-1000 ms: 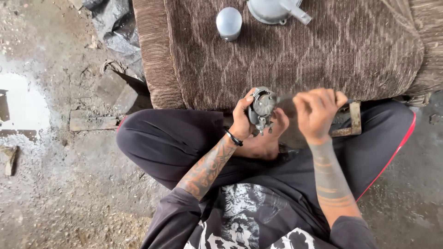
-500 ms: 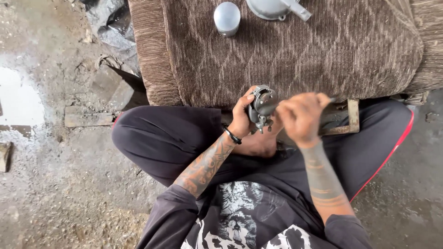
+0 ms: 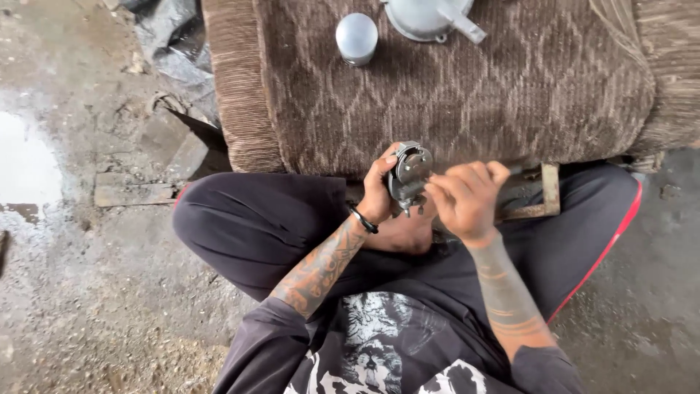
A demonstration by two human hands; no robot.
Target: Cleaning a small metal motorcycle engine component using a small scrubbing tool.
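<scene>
My left hand (image 3: 379,193) grips a round metal part (image 3: 408,175); my right hand (image 3: 463,197), fingers curled, touches its face; any tool hidden. Behind: cushion (image 3: 467,95) bearing a grey cap (image 3: 356,36) and metal housing (image 3: 426,16).

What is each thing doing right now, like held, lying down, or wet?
Left hand: gripping the metal part.
Metal part: held up over the lap.
Right hand: fingers curled, touching the part's side.
Round silver cap: resting on the brown cushion.
Grey funnel-like piece: lying on the cushion.
Puddle: wet on the ground.

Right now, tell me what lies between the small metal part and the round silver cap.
Head view: only brown patterned cushion between metal part and silver cap.
</scene>
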